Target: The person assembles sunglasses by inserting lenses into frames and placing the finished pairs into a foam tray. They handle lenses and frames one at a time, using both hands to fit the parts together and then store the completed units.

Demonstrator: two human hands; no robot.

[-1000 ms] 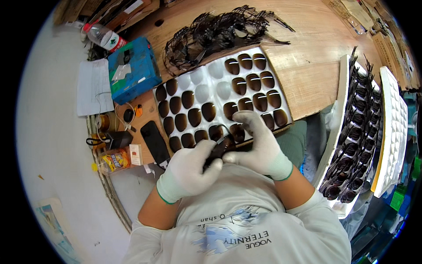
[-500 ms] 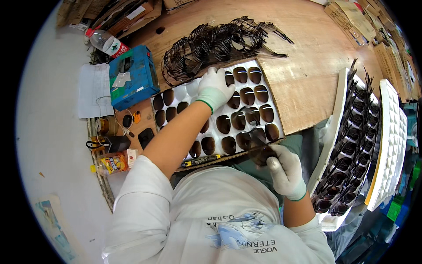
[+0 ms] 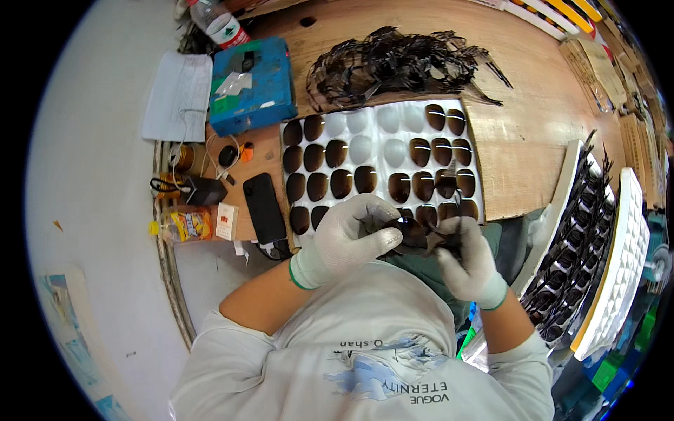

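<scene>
Both hands wear whitish knit gloves and meet in front of my body, over the near edge of a white lens tray (image 3: 376,144). My left hand (image 3: 342,237) is closed with thumb and fingers on a dark brown sunglass lens (image 3: 408,230). The right hand (image 3: 469,261) grips dark sunglasses (image 3: 430,242), whose thin temples stick up over the tray. Lens and sunglasses overlap, so I cannot tell whether they touch. Rows of brown gradient lenses (image 3: 399,186) lie in the tray's hollows; several hollows near the far middle are bare white.
A tangled heap of dark frames (image 3: 407,67) lies beyond the tray. At left are a blue box (image 3: 253,84), a black phone (image 3: 264,207), a small carton (image 3: 226,221) and a bottle (image 3: 219,24). A foam tray of sunglasses (image 3: 572,245) stands at right, beside a white foam panel (image 3: 618,259).
My left hand has come back from the tray's far part to beside the right hand, now with a lens. My right hand has risen slightly with the sunglasses. The view has shifted.
</scene>
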